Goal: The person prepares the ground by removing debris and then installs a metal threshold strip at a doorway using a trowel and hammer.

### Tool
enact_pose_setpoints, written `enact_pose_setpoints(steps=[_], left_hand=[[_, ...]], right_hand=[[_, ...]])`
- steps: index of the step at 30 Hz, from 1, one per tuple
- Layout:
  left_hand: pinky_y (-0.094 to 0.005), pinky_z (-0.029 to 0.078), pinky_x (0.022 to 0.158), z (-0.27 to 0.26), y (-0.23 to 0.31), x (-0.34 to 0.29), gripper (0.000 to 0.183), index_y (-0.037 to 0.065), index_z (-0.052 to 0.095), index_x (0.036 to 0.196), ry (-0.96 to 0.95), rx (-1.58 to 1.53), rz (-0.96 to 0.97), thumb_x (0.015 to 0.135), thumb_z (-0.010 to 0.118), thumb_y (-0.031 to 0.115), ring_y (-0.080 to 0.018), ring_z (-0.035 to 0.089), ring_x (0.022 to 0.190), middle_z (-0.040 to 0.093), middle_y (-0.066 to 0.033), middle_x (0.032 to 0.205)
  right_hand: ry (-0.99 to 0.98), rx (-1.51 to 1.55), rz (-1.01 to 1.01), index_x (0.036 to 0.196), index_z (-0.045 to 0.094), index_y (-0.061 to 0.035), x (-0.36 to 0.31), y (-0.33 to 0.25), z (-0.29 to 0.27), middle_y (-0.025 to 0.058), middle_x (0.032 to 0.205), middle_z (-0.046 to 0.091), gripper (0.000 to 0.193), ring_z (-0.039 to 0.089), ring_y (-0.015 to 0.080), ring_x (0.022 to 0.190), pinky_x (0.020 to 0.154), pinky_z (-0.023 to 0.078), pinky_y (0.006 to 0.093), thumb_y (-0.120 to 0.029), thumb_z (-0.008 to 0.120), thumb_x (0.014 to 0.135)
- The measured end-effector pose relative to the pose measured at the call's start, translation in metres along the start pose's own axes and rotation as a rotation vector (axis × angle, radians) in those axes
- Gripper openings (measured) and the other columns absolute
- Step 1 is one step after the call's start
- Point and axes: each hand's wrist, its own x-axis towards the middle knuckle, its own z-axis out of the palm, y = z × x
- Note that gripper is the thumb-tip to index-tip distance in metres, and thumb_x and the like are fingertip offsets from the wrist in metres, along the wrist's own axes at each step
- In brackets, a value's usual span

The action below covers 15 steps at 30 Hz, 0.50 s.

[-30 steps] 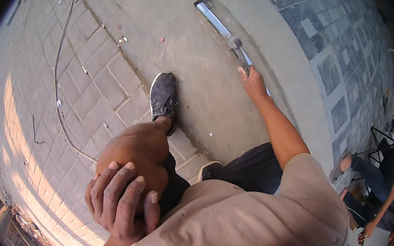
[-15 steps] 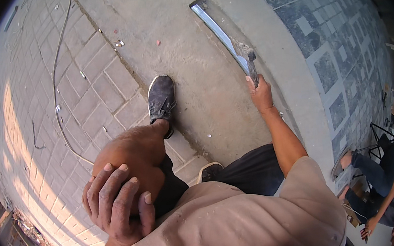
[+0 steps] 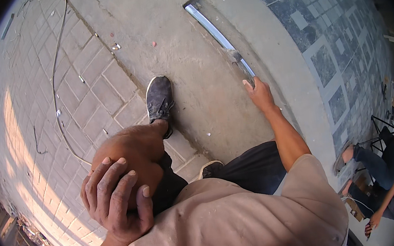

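Observation:
My right hand [image 3: 262, 95] reaches forward, its fingers wrapped round the handle of a grey, crusted hammer [image 3: 234, 56]. The hammer's head lies over a long shiny metal strip [image 3: 210, 28], which sits in a narrow slot cut into the concrete. Whether head and strip touch I cannot tell. Most of the handle is hidden by the hand. On my bent left knee [image 3: 125, 152] rests my left hand [image 3: 119, 201], holding nothing, with its fingers apart.
Paving bricks [image 3: 94, 102] cover the ground at left, crossed by a long cable [image 3: 54, 85]. My left shoe [image 3: 160, 98] stands by the concrete edge. Patterned tiles [image 3: 328, 68] lie at right. Another person [image 3: 379, 171] sits at the lower right.
The hammer's head has swung left and down over the metal strip. My left hand stays on the knee. The whole view has shifted slightly.

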Motion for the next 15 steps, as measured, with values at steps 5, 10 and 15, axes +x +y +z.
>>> enact_pose_setpoints(steps=[5,10,15], left_hand=[[-0.0475,0.046,0.093,0.003,0.001,0.002,0.023,0.005,0.069,0.097,0.014,-0.014,0.009,0.077,0.070,0.017,-0.0370,0.065,0.107,0.071,-0.0151,0.107],[-0.0470,0.045,0.094,-0.002,0.004,-0.002,0.024,0.005,0.070,0.097,-0.002,0.002,-0.001,0.077,0.070,0.017,-0.0371,0.065,0.107,0.071,-0.0151,0.107],[-0.0466,0.045,0.094,0.002,0.007,0.003,0.024,0.005,0.070,0.097,0.016,-0.007,0.024,0.076,0.070,0.018,-0.0367,0.065,0.107,0.071,-0.0146,0.106]], right_hand=[[0.098,0.023,-0.034,0.099,0.060,0.0062,0.000,0.021,0.011,0.0311,0.079,0.063,0.043,0.064,0.0496,0.081,0.069,0.049,0.0517,-0.037,0.065,0.095],[0.113,0.086,-0.054,0.101,0.060,0.0059,-0.012,0.002,0.002,0.0317,0.081,0.063,0.044,0.063,0.0500,0.083,0.069,0.049,0.0517,-0.037,0.066,0.095],[0.043,0.005,-0.025,0.101,0.060,0.0030,-0.002,0.017,0.010,0.0331,0.085,0.065,0.045,0.063,0.0525,0.086,0.073,0.050,0.0559,-0.042,0.063,0.095]])
